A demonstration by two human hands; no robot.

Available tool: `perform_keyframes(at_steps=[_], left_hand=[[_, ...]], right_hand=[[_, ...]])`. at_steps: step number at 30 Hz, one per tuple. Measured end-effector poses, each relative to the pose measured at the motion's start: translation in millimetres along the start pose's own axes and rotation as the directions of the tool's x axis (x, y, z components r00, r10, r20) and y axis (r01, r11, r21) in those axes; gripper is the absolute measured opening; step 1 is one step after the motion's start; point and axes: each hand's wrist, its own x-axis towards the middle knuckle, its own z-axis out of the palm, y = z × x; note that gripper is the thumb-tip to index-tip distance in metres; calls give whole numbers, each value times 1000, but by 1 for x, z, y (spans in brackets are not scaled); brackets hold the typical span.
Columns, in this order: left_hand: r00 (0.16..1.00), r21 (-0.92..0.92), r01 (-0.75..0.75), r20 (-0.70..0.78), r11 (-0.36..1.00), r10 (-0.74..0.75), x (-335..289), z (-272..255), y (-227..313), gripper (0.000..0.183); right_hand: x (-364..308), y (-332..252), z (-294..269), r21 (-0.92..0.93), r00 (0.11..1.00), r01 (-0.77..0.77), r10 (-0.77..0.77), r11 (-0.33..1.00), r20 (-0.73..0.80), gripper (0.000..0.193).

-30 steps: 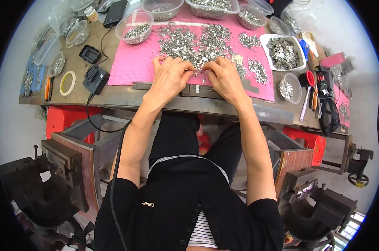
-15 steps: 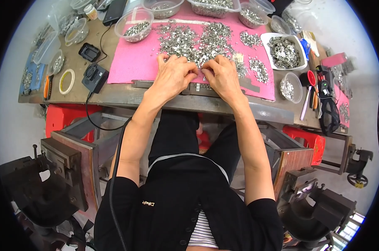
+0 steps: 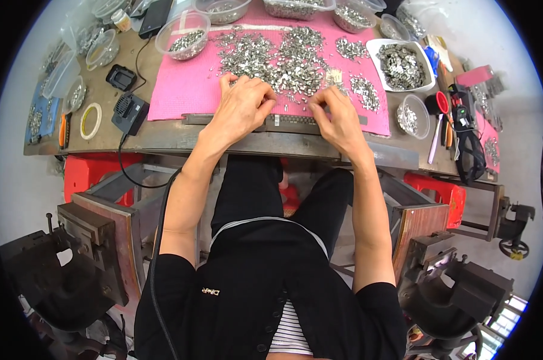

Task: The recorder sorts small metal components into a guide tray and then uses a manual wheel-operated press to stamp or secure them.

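Note:
A heap of small silvery metal parts spreads over a pink mat on the bench. At the heap's near left edge is my left hand, thumb and fingertips drawn together in a pinch. To its right, my right hand also pinches, above the mat's near edge. Whatever is between either set of fingertips is too small or too hidden to make out. A long dark metal strip with a row of small slots lies along the front edge, between and below my hands. One light piece shows at its left part.
Clear plastic tubs of metal parts stand behind the heap. A white tray of parts and a round clear cup are at right. Left are a black charger with a cable and a tape roll. Bench vises flank me.
My hands have moved apart, the right one shifting right and slightly nearer me. More of the slotted strip shows between them. The view has shifted slightly.

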Motion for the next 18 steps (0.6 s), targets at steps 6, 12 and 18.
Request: perform_keyframes(at_steps=[6, 12, 18], left_hand=[[986, -78, -84, -151, 993, 71, -6, 16, 22, 7], [981, -97, -97, -177, 991, 79, -11, 29, 31, 10], [976, -97, -155, -172, 983, 137, -9, 36, 40, 11]], right_hand=[[-28, -4, 5, -103, 990, 130, -135, 986, -46, 15], [-30, -8, 12, -238, 969, 217, -238, 947, -65, 18], [-43, -4, 10, -78, 951, 73, -93, 994, -293, 17]])
